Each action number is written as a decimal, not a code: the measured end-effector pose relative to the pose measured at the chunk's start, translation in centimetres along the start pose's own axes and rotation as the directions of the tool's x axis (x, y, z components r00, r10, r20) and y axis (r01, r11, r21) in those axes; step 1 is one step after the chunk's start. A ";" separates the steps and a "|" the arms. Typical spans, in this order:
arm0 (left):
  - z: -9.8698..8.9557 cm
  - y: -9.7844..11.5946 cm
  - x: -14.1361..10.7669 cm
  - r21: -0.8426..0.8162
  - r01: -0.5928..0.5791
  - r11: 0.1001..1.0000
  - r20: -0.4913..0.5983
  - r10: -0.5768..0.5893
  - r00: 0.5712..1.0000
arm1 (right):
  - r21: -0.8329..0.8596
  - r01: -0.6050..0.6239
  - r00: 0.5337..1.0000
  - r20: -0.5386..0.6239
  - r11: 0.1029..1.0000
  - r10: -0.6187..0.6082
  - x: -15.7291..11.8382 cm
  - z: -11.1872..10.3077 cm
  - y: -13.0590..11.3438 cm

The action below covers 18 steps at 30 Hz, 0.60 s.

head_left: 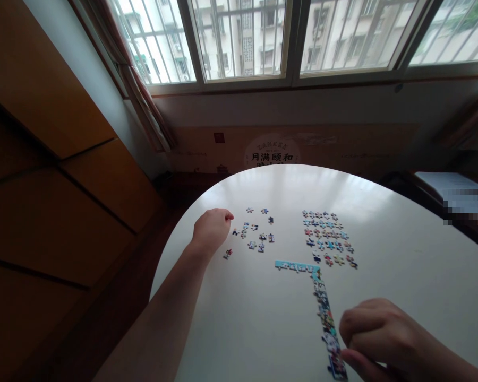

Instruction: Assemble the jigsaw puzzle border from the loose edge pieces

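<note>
My left hand [212, 229] rests at the left of the table with its fingers curled closed, just left of a loose group of jigsaw pieces [263, 236]. Whatever it may hold is hidden. One single jigsaw piece [228, 254] lies below that hand. My right hand [382, 331] is also closed, fingers bent, beside the lower end of a joined strip of jigsaw border [325, 313]. Its thumb is at the strip's edge; anything between the fingers is out of sight. At the top, the strip turns a corner into a short light-blue row [297, 266].
Rows of separate jigsaw pieces [329, 233] lie right of centre on the round white table [406, 244]. Wooden cabinets [99, 212] stand at the left. Beyond the table's far edge are a printed box panel [322, 151] and barred windows [242, 42].
</note>
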<state>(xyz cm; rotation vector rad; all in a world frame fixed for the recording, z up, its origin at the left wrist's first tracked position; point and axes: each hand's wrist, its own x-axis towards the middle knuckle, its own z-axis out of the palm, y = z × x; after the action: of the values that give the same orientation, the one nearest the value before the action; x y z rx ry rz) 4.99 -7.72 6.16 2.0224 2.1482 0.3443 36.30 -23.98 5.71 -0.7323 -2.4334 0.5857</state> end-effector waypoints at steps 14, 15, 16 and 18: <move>-1.7 0.6 -1.2 0.180 -0.036 0.983 0.186 0.002 0.983 | -0.015 0.007 1.000 -0.001 1.000 -0.007 0.3 0.0 -0.2; -1.6 0.7 -1.2 0.177 -0.039 0.984 0.186 0.005 0.982 | -0.019 0.005 1.000 -0.001 1.000 -0.005 0.3 0.0 -0.2; -1.5 0.8 -1.2 0.171 -0.041 0.984 0.185 0.009 0.983 | -0.021 0.003 1.000 -0.001 1.000 -0.003 0.2 0.0 -0.2; -1.3 1.0 -1.2 0.155 -0.051 0.987 0.181 0.023 0.983 | -0.023 0.002 1.000 0.000 1.000 -0.002 0.1 0.0 -0.1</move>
<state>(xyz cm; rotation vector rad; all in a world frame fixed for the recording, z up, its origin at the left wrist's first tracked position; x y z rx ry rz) 5.66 -8.88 7.63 2.0890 2.0897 -0.0058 36.16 -23.99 5.84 -0.7390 -2.4442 0.5583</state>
